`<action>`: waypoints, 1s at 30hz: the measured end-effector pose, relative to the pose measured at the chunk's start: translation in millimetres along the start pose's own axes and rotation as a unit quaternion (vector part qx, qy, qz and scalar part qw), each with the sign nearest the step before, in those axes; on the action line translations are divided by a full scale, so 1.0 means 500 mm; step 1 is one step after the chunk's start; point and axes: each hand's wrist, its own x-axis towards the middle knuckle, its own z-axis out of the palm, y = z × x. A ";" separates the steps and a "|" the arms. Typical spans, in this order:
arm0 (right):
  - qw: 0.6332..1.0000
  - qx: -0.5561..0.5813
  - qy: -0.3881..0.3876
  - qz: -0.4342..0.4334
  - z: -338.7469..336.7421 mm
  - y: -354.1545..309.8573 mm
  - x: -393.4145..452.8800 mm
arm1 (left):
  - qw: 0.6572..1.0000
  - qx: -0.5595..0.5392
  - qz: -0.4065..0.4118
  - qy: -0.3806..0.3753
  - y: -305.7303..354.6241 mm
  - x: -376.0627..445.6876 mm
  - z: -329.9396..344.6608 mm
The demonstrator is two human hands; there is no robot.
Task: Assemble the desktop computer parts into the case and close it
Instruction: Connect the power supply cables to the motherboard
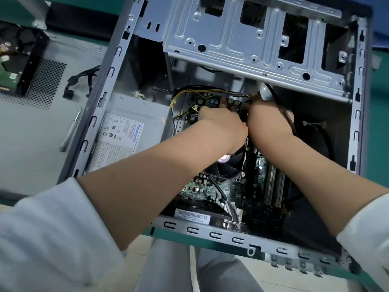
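Note:
An open grey computer case (pixel 117 66) lies on its side with the motherboard (pixel 210 188) inside. Both hands reach deep into it, side by side at the board's far end. My left hand (pixel 221 121) has its fingers curled down around a white power connector (pixel 232 101) with yellow and black wires. My right hand (pixel 269 116) is pressed against the left one, fingers hidden behind it near the same connector. The CPU cooler fan (pixel 225 165) shows under my left wrist. A power supply (pixel 126 133) sits at the case's left.
The metal drive cage (pixel 242 39) spans the top of the case. The detached side panel (pixel 31 123) lies to the left with a screwdriver (pixel 71 129) and a loose black cable (pixel 80 81) on it. A hard drive (pixel 10 74) sits far left.

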 end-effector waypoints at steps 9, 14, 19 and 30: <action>0.976 0.216 0.010 0.032 0.002 -0.007 -0.001 | 0.995 0.079 0.045 0.047 -0.058 -0.019 0.024; 0.939 0.319 0.111 -0.071 -0.020 -0.034 0.003 | 0.998 0.054 0.040 0.009 -0.077 -0.019 0.028; 0.934 0.283 0.070 -0.207 -0.013 -0.068 0.007 | 0.999 0.034 0.017 -0.032 -0.079 -0.029 0.027; 0.979 0.170 -0.002 -0.112 -0.003 -0.102 0.094 | 0.999 0.011 0.014 -0.026 -0.072 -0.035 0.011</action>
